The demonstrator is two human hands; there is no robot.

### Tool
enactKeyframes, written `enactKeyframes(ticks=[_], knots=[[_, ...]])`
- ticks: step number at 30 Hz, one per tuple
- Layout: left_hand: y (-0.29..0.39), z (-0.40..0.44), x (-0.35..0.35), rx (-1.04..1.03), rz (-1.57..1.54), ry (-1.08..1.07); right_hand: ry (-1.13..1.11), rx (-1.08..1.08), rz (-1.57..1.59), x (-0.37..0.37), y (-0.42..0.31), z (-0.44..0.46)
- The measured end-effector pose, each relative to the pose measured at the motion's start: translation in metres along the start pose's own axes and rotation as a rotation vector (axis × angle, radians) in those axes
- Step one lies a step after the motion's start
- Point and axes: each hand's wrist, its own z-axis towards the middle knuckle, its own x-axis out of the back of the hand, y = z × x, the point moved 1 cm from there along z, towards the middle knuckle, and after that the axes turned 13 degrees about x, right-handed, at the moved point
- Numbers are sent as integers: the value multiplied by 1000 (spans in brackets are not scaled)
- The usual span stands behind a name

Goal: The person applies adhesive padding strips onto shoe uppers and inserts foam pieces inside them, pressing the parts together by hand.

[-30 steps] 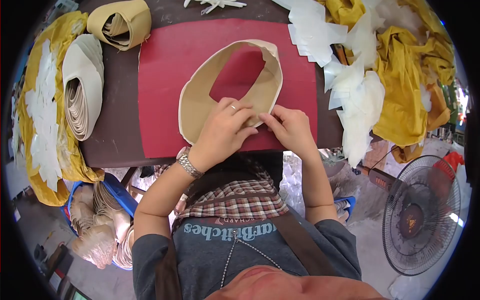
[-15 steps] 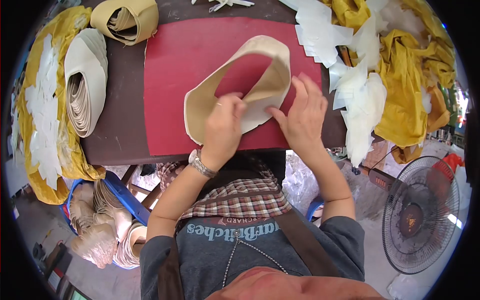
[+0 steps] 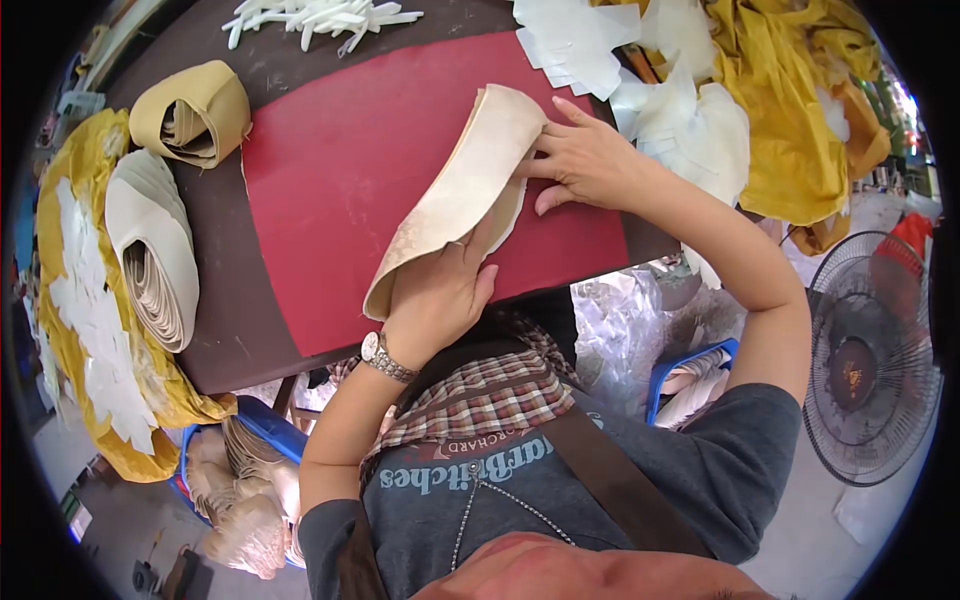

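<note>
Touching a cream loop point(image 3: 468, 182): right grip point(image 3: 592, 162) spread, left grip point(image 3: 437, 298) too hidden to tell, shirt point(image 3: 420, 508) reading "ORCHARD".

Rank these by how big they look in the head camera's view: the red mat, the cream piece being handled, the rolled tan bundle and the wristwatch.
1. Red mat, though partly covered
2. Cream piece
3. Rolled tan bundle
4. Wristwatch

This is apparent size only.
</note>
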Motion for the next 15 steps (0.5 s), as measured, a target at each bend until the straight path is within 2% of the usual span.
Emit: enactKeyframes(ticks=[3, 6, 9, 10, 15], knots=[[-5, 1, -1, -106, 24, 94, -23, 22, 47, -10, 8, -3], [4, 9, 3, -104, 100, 161, 36, 33, -12, -17, 7, -3], [27, 31, -21, 99, -45, 232, 44, -4, -13, -19, 5, -3], [27, 31, -20, 51, 27, 240, 67, 3, -12, -19, 5, -3], [17, 25, -11, -106, -18, 174, 103, 35, -9, -9, 10, -2]])
